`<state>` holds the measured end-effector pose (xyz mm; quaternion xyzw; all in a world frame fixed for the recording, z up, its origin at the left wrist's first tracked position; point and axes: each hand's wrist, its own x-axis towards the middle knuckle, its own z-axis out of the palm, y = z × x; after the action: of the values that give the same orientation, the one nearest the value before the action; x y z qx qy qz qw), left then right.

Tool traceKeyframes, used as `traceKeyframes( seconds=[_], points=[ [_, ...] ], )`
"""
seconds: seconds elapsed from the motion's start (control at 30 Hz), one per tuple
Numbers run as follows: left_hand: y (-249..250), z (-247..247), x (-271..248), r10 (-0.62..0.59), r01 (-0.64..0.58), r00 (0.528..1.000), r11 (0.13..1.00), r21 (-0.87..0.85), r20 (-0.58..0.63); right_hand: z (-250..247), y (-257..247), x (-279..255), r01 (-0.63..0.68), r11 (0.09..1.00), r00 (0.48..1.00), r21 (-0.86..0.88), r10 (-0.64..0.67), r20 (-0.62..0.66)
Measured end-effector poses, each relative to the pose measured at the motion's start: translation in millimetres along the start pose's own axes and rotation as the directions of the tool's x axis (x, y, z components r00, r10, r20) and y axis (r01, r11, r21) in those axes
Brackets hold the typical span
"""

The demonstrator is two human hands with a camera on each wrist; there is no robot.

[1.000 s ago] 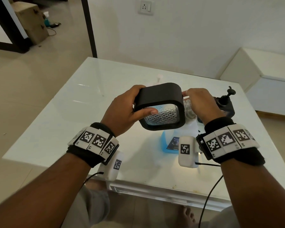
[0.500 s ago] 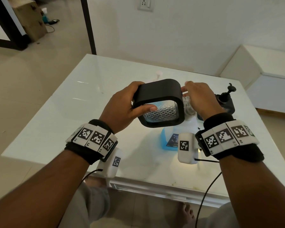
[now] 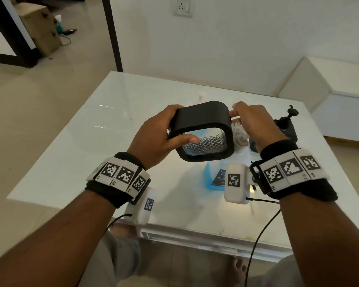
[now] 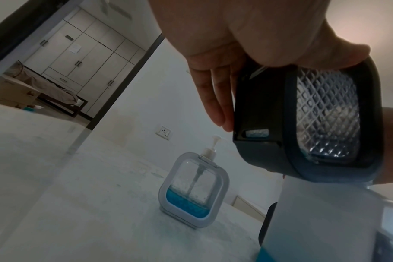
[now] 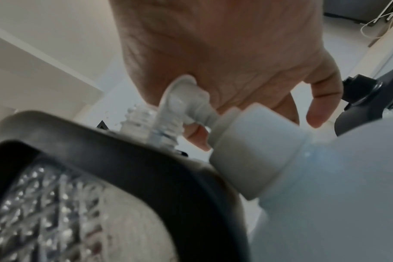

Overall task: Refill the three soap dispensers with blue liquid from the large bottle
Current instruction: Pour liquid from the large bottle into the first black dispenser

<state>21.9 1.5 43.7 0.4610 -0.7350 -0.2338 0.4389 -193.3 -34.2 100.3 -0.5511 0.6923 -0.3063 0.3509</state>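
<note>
My left hand (image 3: 166, 129) grips a black-framed dispenser (image 3: 203, 117) with a clear diamond-cut window, held tilted on its side above the table. Its open threaded neck (image 5: 146, 115) points right. The large white bottle (image 3: 212, 177), blue liquid at its bottom, stands beneath. My right hand (image 3: 255, 123) curls over the bottle's pump head (image 5: 184, 92), palm on top. The spout reaches into the neck. A white-framed dispenser (image 4: 193, 186) with a little blue liquid stands behind. A second black dispenser (image 3: 286, 129) with its pump on stands to the right.
The glossy white table (image 3: 91, 152) stands against a white wall. A low white bench (image 3: 330, 90) is at the right. Cables hang from both wrist cameras over the near table edge. A doorway opens at the far left.
Both hands keep their hold. The right hand has risen slightly beside the tilted dispenser.
</note>
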Motion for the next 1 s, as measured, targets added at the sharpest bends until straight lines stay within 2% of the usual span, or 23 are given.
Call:
traceKeyframes(
  seconds=[0.17,0.33,0.6,0.73,0.83,1.0],
  points=[
    [0.0,1.2,0.7,0.003,-0.003,1.0,1.0,-0.01,-0.01,3.8,4.7,2.5,0.051,0.992,0.999,-0.118,-0.053,-0.01],
    [-0.3,2.0,0.8,0.004,-0.005,1.0,1.0,-0.03,-0.015,4.9,10.4,0.7,0.063,0.995,0.998,-0.081,-0.064,-0.006],
    [-2.7,-0.2,0.8,0.017,-0.017,1.0,1.0,-0.021,-0.008,2.6,3.2,1.1,0.035,0.995,0.999,0.089,-0.034,-0.022],
    [-3.4,0.4,0.9,0.006,-0.006,1.0,1.0,-0.016,-0.009,3.0,2.3,2.5,0.039,0.997,0.999,0.066,-0.037,-0.021],
    [-2.5,0.6,0.2,0.005,-0.005,1.0,1.0,-0.02,-0.01,4.7,5.0,2.1,0.083,0.996,0.996,-0.038,-0.084,-0.024],
    [-0.5,0.8,0.3,-0.005,0.005,1.0,1.0,-0.017,-0.006,5.3,10.1,0.2,0.085,0.996,0.996,-0.028,-0.085,-0.008]
  ],
)
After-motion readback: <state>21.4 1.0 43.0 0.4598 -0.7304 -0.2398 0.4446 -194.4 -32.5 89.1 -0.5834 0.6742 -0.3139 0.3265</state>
